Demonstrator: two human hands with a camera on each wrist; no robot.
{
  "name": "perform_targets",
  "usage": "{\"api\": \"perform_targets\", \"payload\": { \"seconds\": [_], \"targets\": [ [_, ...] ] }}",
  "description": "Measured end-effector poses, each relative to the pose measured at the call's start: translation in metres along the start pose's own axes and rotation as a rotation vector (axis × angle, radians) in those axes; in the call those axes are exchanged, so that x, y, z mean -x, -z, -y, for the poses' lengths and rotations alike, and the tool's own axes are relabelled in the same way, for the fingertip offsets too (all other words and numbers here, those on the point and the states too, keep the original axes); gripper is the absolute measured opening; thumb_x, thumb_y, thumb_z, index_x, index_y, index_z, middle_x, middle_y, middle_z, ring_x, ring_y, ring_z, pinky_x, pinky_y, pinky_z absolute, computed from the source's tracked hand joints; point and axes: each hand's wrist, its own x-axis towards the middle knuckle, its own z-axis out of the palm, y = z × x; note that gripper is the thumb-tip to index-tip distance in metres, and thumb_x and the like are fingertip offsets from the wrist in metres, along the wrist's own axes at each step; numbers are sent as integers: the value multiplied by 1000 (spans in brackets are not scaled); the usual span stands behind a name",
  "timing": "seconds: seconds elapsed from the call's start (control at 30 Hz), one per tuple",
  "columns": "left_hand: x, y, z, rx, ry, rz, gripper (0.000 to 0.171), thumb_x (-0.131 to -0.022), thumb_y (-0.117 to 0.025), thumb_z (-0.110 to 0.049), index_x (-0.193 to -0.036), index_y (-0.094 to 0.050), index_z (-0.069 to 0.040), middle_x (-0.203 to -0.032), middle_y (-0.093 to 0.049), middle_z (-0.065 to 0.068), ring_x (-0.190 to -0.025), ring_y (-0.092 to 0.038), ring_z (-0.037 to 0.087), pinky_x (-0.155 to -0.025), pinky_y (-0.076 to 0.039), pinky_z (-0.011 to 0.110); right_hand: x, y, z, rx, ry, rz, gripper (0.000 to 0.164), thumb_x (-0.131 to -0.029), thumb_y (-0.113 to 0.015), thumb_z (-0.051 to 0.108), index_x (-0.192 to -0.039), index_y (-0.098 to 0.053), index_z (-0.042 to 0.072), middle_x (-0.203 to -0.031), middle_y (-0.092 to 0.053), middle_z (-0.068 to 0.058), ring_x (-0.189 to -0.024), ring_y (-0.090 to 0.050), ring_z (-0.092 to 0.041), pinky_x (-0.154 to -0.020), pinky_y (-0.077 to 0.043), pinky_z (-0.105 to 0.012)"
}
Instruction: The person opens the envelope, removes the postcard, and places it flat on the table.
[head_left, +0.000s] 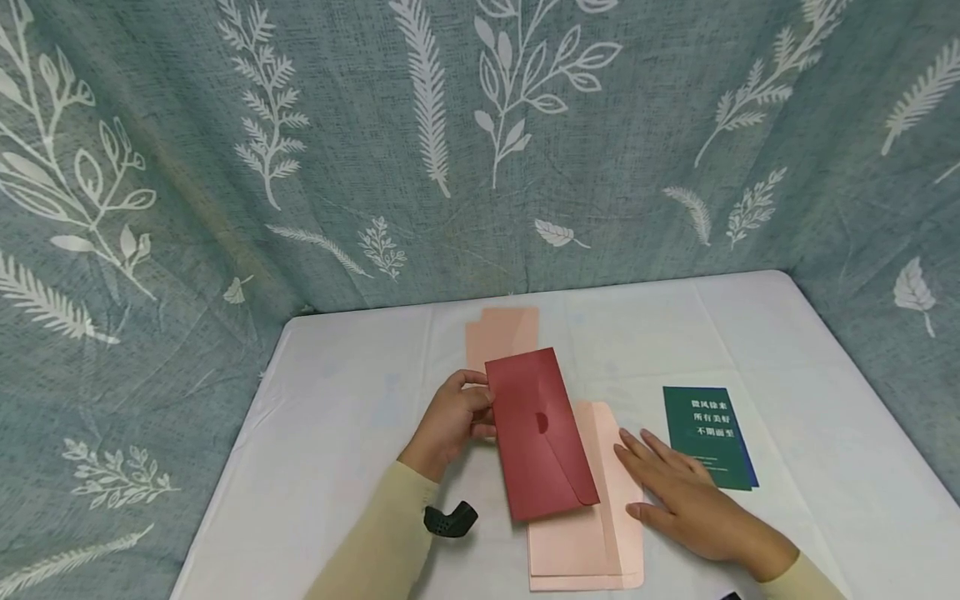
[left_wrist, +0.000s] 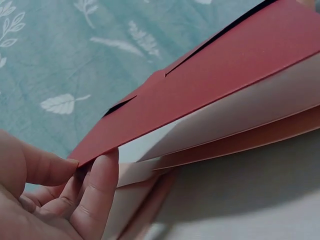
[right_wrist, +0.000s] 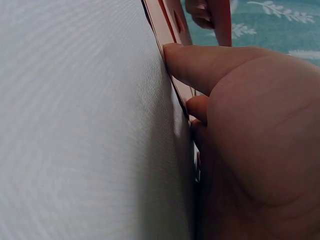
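Observation:
My left hand (head_left: 456, 417) pinches the left edge of a red envelope (head_left: 536, 442), its thumb and fingers also visible at that edge in the left wrist view. The envelope is tilted and raised over pink envelopes (head_left: 573, 554) stacked on the table; its flap is closed, with a small round tab near the middle. Fingers extended, my right hand (head_left: 686, 500) rests at the right edge of the pink stack. In the right wrist view the thumb (right_wrist: 192, 62) touches that pink edge. Part of the stack is hidden beneath the red envelope.
Farther back lie more pink paper pieces (head_left: 506, 329). A dark green card (head_left: 705, 429) with white writing lies at the right, over a blue one (head_left: 750, 471). A white cloth covers the table (head_left: 360, 375); a patterned curtain (head_left: 337, 125) hangs behind and at both sides.

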Motion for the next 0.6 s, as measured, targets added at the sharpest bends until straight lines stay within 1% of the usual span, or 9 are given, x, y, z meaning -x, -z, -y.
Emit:
{"api": "perform_targets", "payload": {
  "seconds": [0.13, 0.27, 0.43, 0.6],
  "targets": [
    [8, -5, 7, -11, 16, 36, 27, -101, -55, 7, -127, -49, 5, -89, -70, 10, -70, -70, 18, -57, -60, 32, 1, 1, 1, 12, 15, -16, 74, -108, -67, 43, -170, -41, 11, -178, -28, -7, -163, -16, -39, -114, -16, -64],
    [15, -10, 14, -11, 34, 63, 26, -102, -56, 7, -127, -48, 5, -95, -72, 9, -73, -70, 18, -57, -60, 34, 2, 2, 2, 22, 28, -25, 73, -108, -67, 42, -169, -41, 10, -177, -29, -8, -162, -17, -39, -113, -17, -63],
    [23, -16, 22, -25, 50, 91, 28, -102, -56, 7, -128, -48, 5, -101, -70, 11, -75, -69, 19, -58, -60, 36, 1, 3, 2, -2, 12, -7, 74, -108, -67, 43, -170, -41, 11, -178, -28, -8, -163, -16, -39, -114, -16, -66],
    [29, -21, 28, -39, 54, 99, 27, -102, -56, 7, -128, -49, 5, -100, -69, 12, -76, -69, 20, -59, -61, 36, -1, 4, 1, -21, -9, 16, 76, -108, -67, 44, -170, -39, 11, -178, -26, -7, -164, -13, -38, -115, -14, -67]
  ]
}}
